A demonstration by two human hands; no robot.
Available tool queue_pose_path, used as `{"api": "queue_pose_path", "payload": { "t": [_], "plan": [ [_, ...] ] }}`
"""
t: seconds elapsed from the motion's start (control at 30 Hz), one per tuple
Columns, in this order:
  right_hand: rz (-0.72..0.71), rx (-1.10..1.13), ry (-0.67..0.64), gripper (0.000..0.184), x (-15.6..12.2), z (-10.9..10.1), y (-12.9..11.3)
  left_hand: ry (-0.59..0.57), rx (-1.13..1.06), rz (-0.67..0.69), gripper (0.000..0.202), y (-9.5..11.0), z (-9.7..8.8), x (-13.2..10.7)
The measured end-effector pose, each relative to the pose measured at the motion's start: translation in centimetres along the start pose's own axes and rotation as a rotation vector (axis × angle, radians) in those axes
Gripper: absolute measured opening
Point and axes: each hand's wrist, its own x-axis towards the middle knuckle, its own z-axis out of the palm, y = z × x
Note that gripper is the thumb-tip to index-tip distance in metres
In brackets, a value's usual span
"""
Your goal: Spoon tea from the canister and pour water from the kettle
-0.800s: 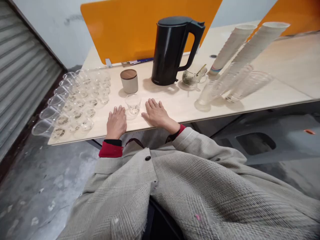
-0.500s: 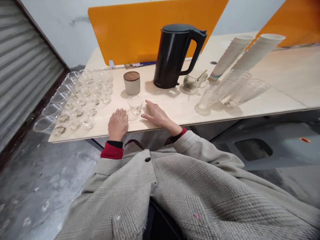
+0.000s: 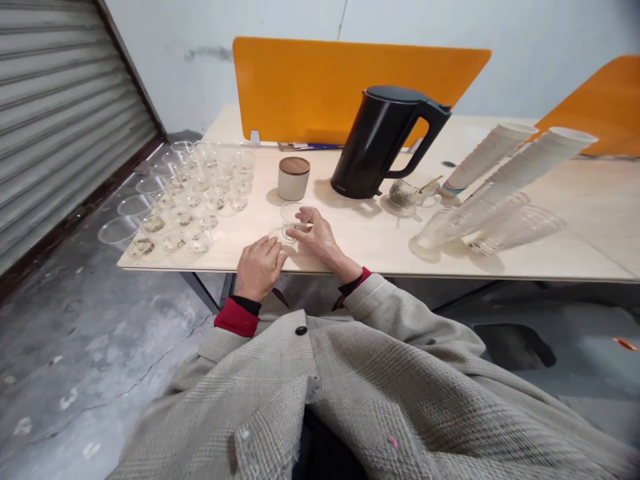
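The right hand [image 3: 323,239] has its grip clasped on a small clear cup [image 3: 291,215] standing near the front edge of the tabletop [image 3: 360,243]. The left hand [image 3: 260,265] rests beside it, loose and empty. Rows of cups [image 3: 195,193] to the left already hold dark bits, and the kettle [image 3: 380,143] stands untouched.

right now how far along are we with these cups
Done: the rows of clear cups at the left show dark bits inside. In hand: the right hand has its fingers around a single cup near the table front edge; the left hand rests beside it, empty. Left: the stacked cups at the right sit unused, and the black kettle stands shut, untouched.
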Motion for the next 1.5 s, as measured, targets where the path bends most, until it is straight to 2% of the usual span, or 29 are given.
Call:
{"api": "queue_pose_path", "payload": {
  "t": [0.17,0.33,0.47,0.57,0.93,1.1,1.2,1.3,1.4,1.5],
  "plan": [
    [-0.051,0.112,0.02,0.058,1.6,1.9,-1.7,0.059,0.013,0.071,0.035,0.1,0.7,-1.0],
    [-0.122,0.143,-0.049,0.043,4.2,5.5,-4.8,0.101,0.027,0.129,0.031,-0.1,1.2,-1.7],
    [-0.075,0.118,-0.116,0.037,5.2,8.3,-6.3,0.11,0.027,0.152,0.03,-0.3,1.3,-1.8],
    [-0.037,0.143,-0.154,0.039,5.2,9.5,-6.7,0.113,0.019,0.148,0.029,-0.3,1.4,-1.9],
    [-0.023,0.069,-0.199,0.033,5.2,10.3,-7.2,0.166,-0.001,0.166,0.027,-0.3,1.6,-1.9],
    [-0.013,0.009,-0.194,0.032,5.3,10.2,-7.3,0.134,-0.022,0.139,0.027,-0.5,1.7,-1.9],
    [-0.017,-0.034,-0.177,0.046,4.8,8.9,-7.5,0.116,-0.017,0.138,0.03,-0.7,1.5,-1.8],
    [-0.045,-0.095,-0.123,0.057,3.0,5.7,-7.3,0.108,-0.009,0.128,0.033,-0.8,1.3,-1.7],
    [-0.076,-0.112,-0.062,0.045,-0.2,0.6,-6.6,0.122,-0.008,0.12,0.036,-0.9,1.1,-1.5],
    [-0.073,-0.191,0.087,0.035,-3.8,-6.6,-5.7,0.125,-0.026,0.11,0.036,-1.1,1.1,-1.3]
  ]
}}
